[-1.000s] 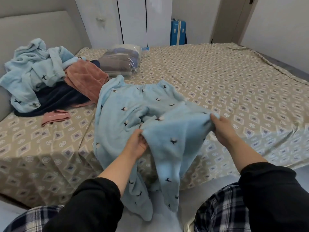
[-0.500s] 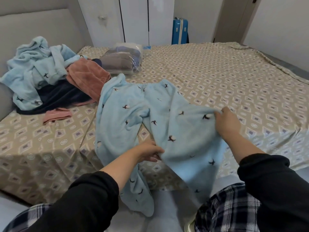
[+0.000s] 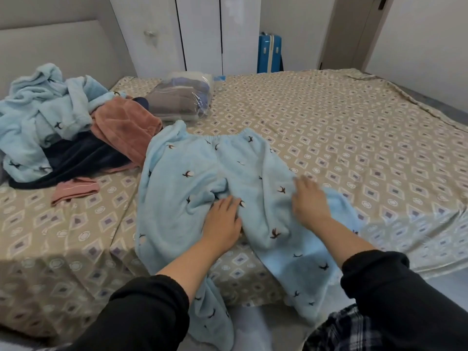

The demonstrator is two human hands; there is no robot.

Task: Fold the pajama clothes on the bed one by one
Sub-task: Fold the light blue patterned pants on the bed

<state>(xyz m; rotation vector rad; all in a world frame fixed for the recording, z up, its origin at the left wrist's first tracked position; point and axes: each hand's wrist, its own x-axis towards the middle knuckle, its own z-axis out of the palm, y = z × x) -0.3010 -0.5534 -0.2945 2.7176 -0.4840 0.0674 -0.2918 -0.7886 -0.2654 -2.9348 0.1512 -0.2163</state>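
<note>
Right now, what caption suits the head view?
Left hand and right hand press blue pajama pants onto the bed.

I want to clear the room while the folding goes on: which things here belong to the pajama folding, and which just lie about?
Belongs to the job:
blue pajama pants, spread on the bed under the left hand and right hand
heap of unfolded clothes

Just lying about:
bagged bundle of cloth
blue suitcase
wardrobe
</note>
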